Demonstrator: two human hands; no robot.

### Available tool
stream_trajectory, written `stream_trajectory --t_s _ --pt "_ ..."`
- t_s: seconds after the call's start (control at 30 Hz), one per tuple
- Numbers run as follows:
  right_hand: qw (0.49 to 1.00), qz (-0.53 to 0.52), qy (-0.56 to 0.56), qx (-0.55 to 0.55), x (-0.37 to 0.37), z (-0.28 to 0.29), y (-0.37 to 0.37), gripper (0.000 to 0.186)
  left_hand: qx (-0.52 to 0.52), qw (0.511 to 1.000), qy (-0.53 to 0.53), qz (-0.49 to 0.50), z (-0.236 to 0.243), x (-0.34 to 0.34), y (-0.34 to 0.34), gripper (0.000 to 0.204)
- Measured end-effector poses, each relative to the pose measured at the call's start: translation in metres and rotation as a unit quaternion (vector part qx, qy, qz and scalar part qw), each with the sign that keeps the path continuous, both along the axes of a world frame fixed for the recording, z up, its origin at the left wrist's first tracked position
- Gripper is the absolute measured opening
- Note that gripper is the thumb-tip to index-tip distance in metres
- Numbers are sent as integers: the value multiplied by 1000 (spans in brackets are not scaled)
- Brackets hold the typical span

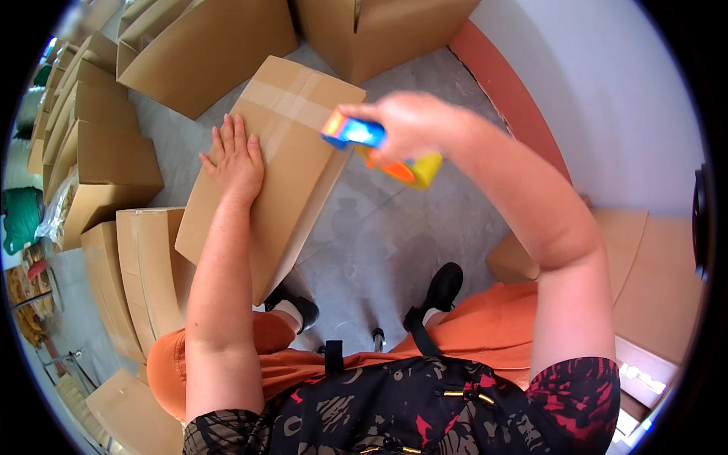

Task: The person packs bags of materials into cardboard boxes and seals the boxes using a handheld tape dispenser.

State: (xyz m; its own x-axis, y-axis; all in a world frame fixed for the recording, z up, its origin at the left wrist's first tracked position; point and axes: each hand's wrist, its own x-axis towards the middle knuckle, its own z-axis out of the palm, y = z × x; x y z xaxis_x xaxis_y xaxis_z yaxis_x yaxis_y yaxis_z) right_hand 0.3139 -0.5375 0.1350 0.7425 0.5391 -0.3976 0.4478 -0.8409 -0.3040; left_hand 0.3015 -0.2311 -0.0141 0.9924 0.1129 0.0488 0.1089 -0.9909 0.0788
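Observation:
A closed brown cardboard box [292, 155] lies tilted in front of me, with a strip of clear tape [292, 106] across its far part. My left hand [236, 163] rests flat on the left side of its top, fingers spread. Beyond the box's right edge, my right hand [409, 125] is closed around a tape dispenser [402, 168] with blue, orange and yellow parts. Motion blurs that hand and the dispenser. Its blue and orange front end is close to the box's upper right edge; whether it touches, I cannot tell.
Large cardboard cartons [220, 53] stand at the back, and several more [102, 167] line the left. Another carton [656, 280] is at my right, by a white wall [607, 91] with a red-brown base strip [516, 98]. My shoes [445, 287] are on the grey floor [364, 235].

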Motion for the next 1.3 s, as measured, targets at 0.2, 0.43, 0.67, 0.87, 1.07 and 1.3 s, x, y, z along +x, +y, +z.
stream_trajectory --t_s 0.2,0.43,0.67,0.87,1.07,1.3 --pt "990 -117 72 13 -80 -71 -75 88 -13 1000 16 -1 -5 4 -5 59" --pt "989 -133 68 -24 -100 -158 -99 87 -9 999 38 -7 -1 10 5 60" --pt "984 -175 28 -4 -77 -217 -33 88 151 910 -6 -385 43 -25 -106 73" --pt "973 -201 103 -54 -55 -202 9 91 600 661 116 -436 -30 -26 -149 71" --pt "960 -118 118 -226 -47 -214 26 88 612 626 210 -436 -51 -18 -179 65" --pt "949 -273 154 -38 -81 -212 -21 81 540 641 322 -440 -78 -23 -165 60"
